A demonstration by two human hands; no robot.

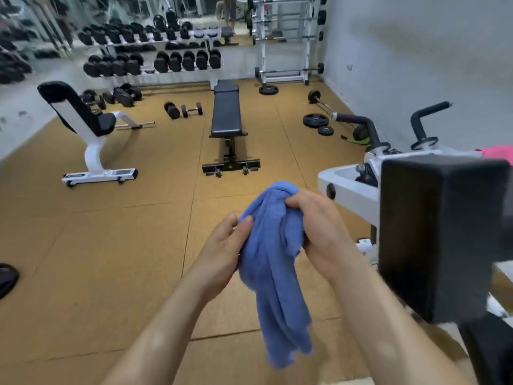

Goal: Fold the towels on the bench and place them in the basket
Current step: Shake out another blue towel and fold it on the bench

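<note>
Towel hung bunched, long axis vertical; right hand clamped top, left hand pinched edge; I judged spreading next.

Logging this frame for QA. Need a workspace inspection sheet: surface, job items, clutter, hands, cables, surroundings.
Surface: tan mat floor; black flat bench mid-room.
Job's things: blue towel bunched, hanging down, not folded; pink cloth at the right edge by the white machine; basket: nothing seen.
Clutter: loose dumbbells and weight plates on the floor.
Hands: left hand and right hand both grip the towel's upper part.
Cables: nothing seen.
Surroundings: dumbbell rack, incline bench, black pad close on the right.
</note>
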